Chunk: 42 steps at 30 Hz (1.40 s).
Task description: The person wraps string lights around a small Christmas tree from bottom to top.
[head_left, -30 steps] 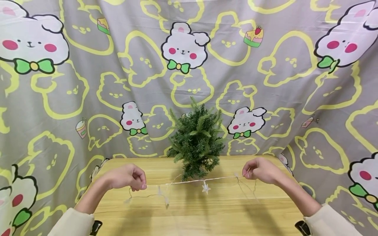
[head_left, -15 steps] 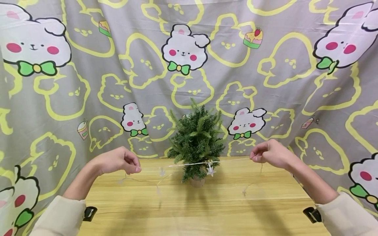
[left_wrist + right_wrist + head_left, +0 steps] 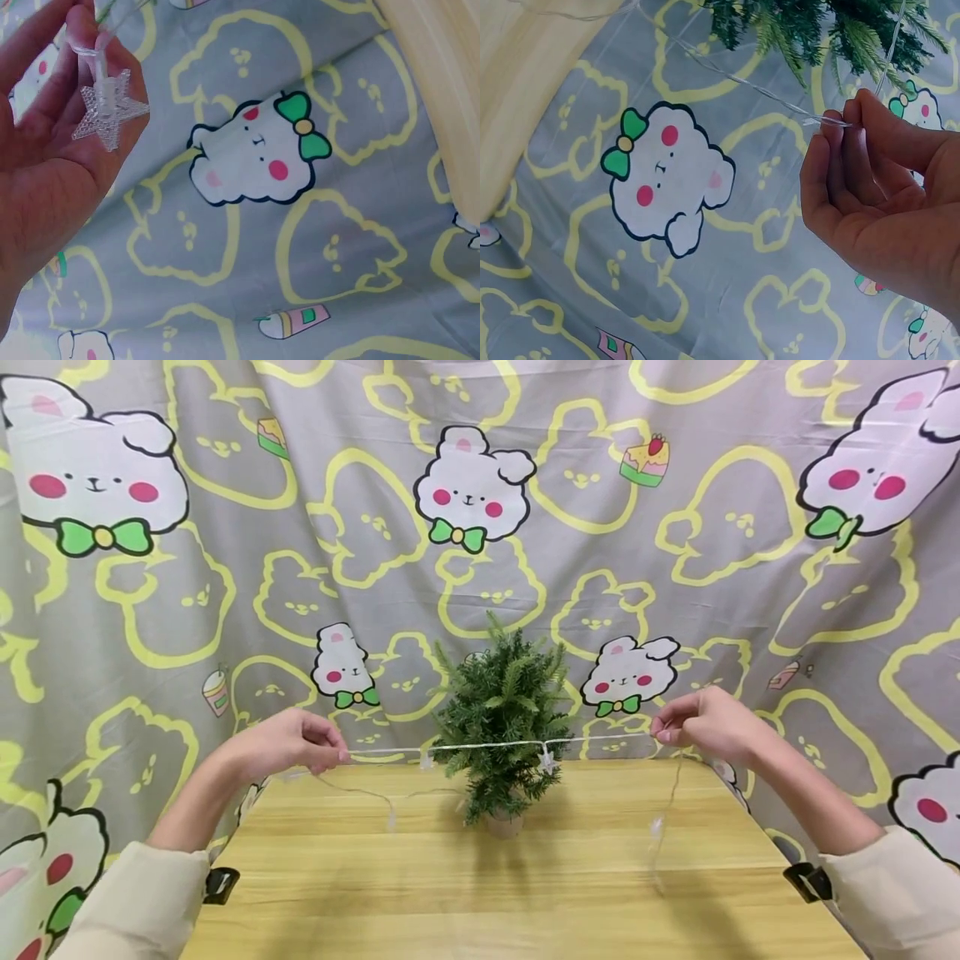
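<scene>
The left hand [image 3: 288, 743] and the right hand [image 3: 708, 724] are pinching the light string [image 3: 483, 745] between their fingers [image 3: 816, 180], holding a taut, nearly level span across the front of the green tree [image 3: 502, 693], which is standing in a pale pot [image 3: 504, 825] on the counter [image 3: 405, 885]; whether span and tree are touching cannot be told. A clear star [image 3: 109, 112] is hanging before the left palm, and slack lengths [image 3: 657, 827] are trailing below both hands. The step in hand appears to be placing the span; the next move is probably calling for steady tension, matched height and untangled slack.
</scene>
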Motion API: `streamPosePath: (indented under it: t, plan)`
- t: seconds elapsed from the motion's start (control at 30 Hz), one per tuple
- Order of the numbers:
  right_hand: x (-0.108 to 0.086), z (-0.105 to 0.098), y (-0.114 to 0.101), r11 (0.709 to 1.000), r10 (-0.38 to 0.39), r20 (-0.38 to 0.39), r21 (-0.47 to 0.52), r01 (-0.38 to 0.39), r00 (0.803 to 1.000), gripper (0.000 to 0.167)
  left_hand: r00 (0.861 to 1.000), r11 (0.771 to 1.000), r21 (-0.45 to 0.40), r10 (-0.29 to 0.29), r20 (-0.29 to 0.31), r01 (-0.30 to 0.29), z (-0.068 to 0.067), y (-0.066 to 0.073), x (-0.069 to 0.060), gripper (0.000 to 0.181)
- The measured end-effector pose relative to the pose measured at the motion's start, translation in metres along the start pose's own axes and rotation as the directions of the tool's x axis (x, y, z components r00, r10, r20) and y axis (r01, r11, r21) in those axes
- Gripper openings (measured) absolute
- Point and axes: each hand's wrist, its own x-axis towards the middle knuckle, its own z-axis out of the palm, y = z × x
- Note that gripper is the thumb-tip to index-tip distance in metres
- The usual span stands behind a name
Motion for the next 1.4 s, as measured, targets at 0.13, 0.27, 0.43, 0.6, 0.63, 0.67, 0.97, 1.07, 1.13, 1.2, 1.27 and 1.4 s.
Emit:
streamPosePath:
  t: [0.13, 0.27, 0.43, 0.6, 0.63, 0.67, 0.97, 1.07, 1.13, 1.2, 1.27, 1.4]
  plan:
    - [-0.001, -0.005, -0.002, 1.000, -0.009, -0.008, -0.002, 0.009, 1.000, 0.013, 0.997, 0.999, 0.043, -0.020, -0.074, 0.023, -0.008, 0.006, -0.002, 0.014]
    - [-0.002, -0.006, -0.005, 1.000, -0.007, -0.003, 0.003, 0.007, 1.000, 0.013, 0.988, 0.997, 0.073, -0.021, -0.150, 0.032, -0.014, 0.014, -0.001, 0.012]
    - [-0.003, -0.006, -0.009, 1.000, -0.011, -0.004, -0.008, 0.011, 1.000, 0.011, 0.963, 0.996, 0.080, -0.025, -0.267, 0.048, -0.014, 0.025, 0.005, 0.017]
    - [-0.005, -0.007, -0.011, 1.000, -0.014, -0.002, 0.015, 0.014, 1.000, 0.012, 0.938, 0.997, 0.056, -0.036, -0.344, 0.059, -0.009, 0.035, 0.011, 0.018]
    - [-0.006, -0.007, -0.012, 1.000, -0.015, 0.001, 0.021, 0.015, 1.000, 0.012, 0.933, 0.997, 0.046, -0.043, -0.358, 0.064, -0.008, 0.036, 0.012, 0.017]
    - [-0.007, -0.007, -0.012, 0.999, -0.016, 0.008, 0.029, 0.015, 1.000, 0.012, 0.927, 0.997, 0.034, -0.053, -0.371, 0.070, -0.008, 0.036, 0.013, 0.017]
    - [-0.011, -0.002, -0.014, 0.993, -0.052, 0.072, 0.109, 0.044, 0.996, 0.011, 0.881, 0.988, -0.008, -0.140, -0.452, 0.153, 0.007, 0.035, 0.031, 0.017]
    - [-0.012, 0.001, -0.016, 0.991, -0.051, 0.099, 0.126, 0.038, 0.994, 0.010, 0.861, 0.983, -0.016, -0.166, -0.480, 0.181, 0.012, 0.030, 0.041, 0.016]
    - [-0.012, 0.002, -0.018, 0.990, -0.047, 0.120, 0.138, 0.030, 0.992, 0.010, 0.845, 0.982, -0.017, -0.172, -0.506, 0.190, 0.014, 0.025, 0.047, 0.017]
    - [-0.012, 0.003, -0.020, 0.989, -0.049, 0.139, 0.143, 0.029, 0.989, 0.010, 0.826, 0.978, -0.026, -0.187, -0.531, 0.205, 0.014, 0.022, 0.053, 0.017]
    - [-0.013, 0.005, -0.022, 0.989, -0.058, 0.153, 0.145, 0.036, 0.987, 0.011, 0.814, 0.977, -0.054, -0.203, -0.544, 0.207, 0.014, 0.020, 0.058, 0.017]
    - [-0.014, 0.007, -0.023, 0.988, -0.080, 0.165, 0.145, 0.056, 0.983, 0.012, 0.823, 0.976, -0.098, -0.218, -0.524, 0.195, 0.015, 0.020, 0.068, 0.020]
